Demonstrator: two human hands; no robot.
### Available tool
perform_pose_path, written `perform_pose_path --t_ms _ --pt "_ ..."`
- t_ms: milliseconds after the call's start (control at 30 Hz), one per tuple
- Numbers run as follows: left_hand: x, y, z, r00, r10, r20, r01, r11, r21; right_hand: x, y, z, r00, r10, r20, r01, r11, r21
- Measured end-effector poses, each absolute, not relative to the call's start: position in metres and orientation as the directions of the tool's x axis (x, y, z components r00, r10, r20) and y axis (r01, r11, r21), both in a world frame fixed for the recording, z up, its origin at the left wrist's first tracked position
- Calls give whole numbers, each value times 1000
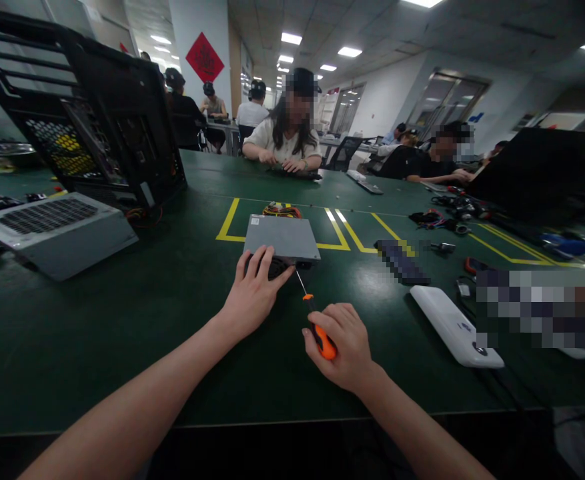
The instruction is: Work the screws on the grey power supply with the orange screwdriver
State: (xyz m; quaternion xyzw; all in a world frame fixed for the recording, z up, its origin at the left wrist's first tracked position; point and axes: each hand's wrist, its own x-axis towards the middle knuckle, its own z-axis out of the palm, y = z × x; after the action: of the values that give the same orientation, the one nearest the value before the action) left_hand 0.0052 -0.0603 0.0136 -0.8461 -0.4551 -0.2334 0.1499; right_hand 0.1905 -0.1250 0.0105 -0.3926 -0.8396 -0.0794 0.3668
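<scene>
A grey metal computer power supply (282,235) lies on the green table, its fan side facing me and bundled wires (281,211) behind it. My left hand (255,293) holds it by the near edge, fingers over the top and thumb at the front face. In my right hand (339,340) is a screwdriver (325,341) with an orange and black handle, its shaft slanting up to the left. The tip is at the front face of the power supply, close to my left thumb; whether it touches a screw I cannot tell.
An open black computer case (137,133) stands at left, behind another power supply (72,233). Yellow tape (231,220) marks the table (122,347). At right are a white device (452,327), cables (437,220) and a black monitor-like panel (547,173). A person (287,133) works opposite.
</scene>
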Motion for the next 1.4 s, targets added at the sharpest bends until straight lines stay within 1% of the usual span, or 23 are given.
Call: perform_pose_path --t_ms 67,133,267,333,467,533,600,733,767,867,933,1000,1133,1167,1300,1333,1400 --pt "5 -61 14 481 700 527 840 -540 -49 190 -126 11 -447 607 657 735 668 -117" --pt "5 -61 14 484 700 524 839 -541 -53 191 -126 12 -440 617 653 744 657 -119" --pt "4 -60 14 481 701 527 841 -539 -49 192 -126 11 -360 629 689 708 665 -237" --pt "5 -60 13 478 701 529 842 -538 -49 191 -125 10 -349 621 702 689 678 -257" --pt "5 -61 14 480 698 531 840 -541 -47 190 -126 10 -435 601 671 721 679 -141" --pt "5 -61 14 478 698 532 840 -541 -44 190 -126 11 -440 608 660 743 660 -112" --pt "5 -61 14 476 699 534 841 -539 -44 190 -126 11 -413 614 672 748 650 -134" --pt "5 -61 14 476 700 532 844 -534 -52 191 -125 11 -332 611 719 714 660 -231" --pt "5 -62 14 476 701 531 844 -534 -52 191 -125 11 -340 606 720 709 668 -227" --pt "5 -62 14 476 702 529 844 -534 -51 190 -126 11 -416 597 686 725 673 -146" --pt "4 -62 14 478 704 526 843 -535 -51 190 -127 11 -429 605 670 748 654 -112" --pt "4 -62 14 480 705 522 842 -537 -51 190 -127 12 -403 616 676 758 639 -131" --pt "4 -62 14 476 704 527 843 -537 -44 190 -126 11 -325 622 712 730 644 -230" --pt "4 -62 13 473 704 530 844 -536 -41 190 -126 11 -331 618 713 726 650 -225" --pt "5 -63 14 468 701 538 844 -535 -37 190 -127 11 -405 616 676 753 644 -135" --pt "5 -63 15 468 701 539 844 -536 -36 190 -128 11 -405 623 669 759 637 -133" --pt "5 -63 15 469 700 539 842 -538 -33 190 -128 11 -376 642 668 757 629 -177"
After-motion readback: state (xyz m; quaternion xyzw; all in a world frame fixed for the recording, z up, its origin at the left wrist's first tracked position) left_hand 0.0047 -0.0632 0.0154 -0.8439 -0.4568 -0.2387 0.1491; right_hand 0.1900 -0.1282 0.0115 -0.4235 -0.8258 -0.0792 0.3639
